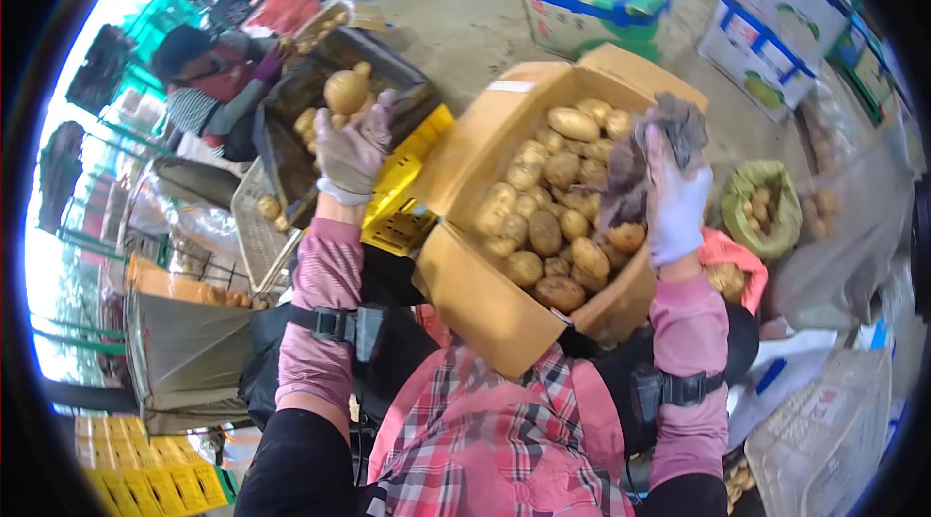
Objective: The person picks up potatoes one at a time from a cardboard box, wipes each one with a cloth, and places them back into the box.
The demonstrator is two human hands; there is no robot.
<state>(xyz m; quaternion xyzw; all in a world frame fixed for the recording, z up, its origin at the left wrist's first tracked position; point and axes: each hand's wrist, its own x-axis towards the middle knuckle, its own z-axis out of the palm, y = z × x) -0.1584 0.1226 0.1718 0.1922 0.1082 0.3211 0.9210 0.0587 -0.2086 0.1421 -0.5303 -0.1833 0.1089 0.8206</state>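
Observation:
My left hand point(355, 153), in a pale glove, is raised over the edge of a dark-lined crate point(281, 114). A round potato point(346, 92) sits between its thumb and fingertips. My right hand point(676, 202), also gloved, grips a crumpled dark grey cloth point(679, 129) above the right side of an open cardboard box point(465, 270). Part of a purplish cloth hangs down into that box over the potatoes point(545, 233). Several potatoes of mixed sizes fill the box, which stands in front of my lap with its flaps folded out.
A yellow crate point(402, 197) is beside the box on the left. A green sack point(761, 211) and a pink bag point(732, 270) hold potatoes at the right. Taped cartons point(596, 3) stand behind. A co-worker point(218, 85) sits at the far left, beyond the dark-lined crate.

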